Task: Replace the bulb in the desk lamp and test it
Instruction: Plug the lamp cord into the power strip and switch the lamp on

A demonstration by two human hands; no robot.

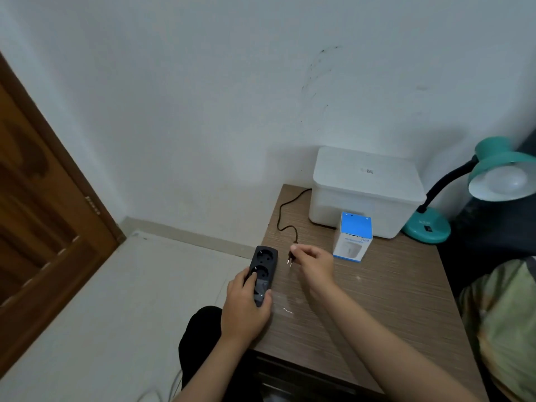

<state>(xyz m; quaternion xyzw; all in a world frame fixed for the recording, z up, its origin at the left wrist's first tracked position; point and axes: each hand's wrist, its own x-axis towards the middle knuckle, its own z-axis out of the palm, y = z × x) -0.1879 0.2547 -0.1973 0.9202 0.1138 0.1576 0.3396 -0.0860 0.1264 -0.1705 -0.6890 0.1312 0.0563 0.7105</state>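
Note:
A teal desk lamp stands at the table's back right, its black gooseneck bent so that the shade shows a white bulb, unlit. My left hand grips a black power strip at the table's left edge, thumb lying on it. My right hand pinches the lamp's black two-pin plug, pins pointing down, a little right of the strip's sockets and apart from them. The black cord loops back behind the white box. A blue and white bulb carton stands upright near my right hand.
A white lidded box sits at the back of the wood-grain table. A brown door is at the left, pale floor below. Patterned fabric lies beside the table's right edge. My dark-clothed knee is under the front left corner.

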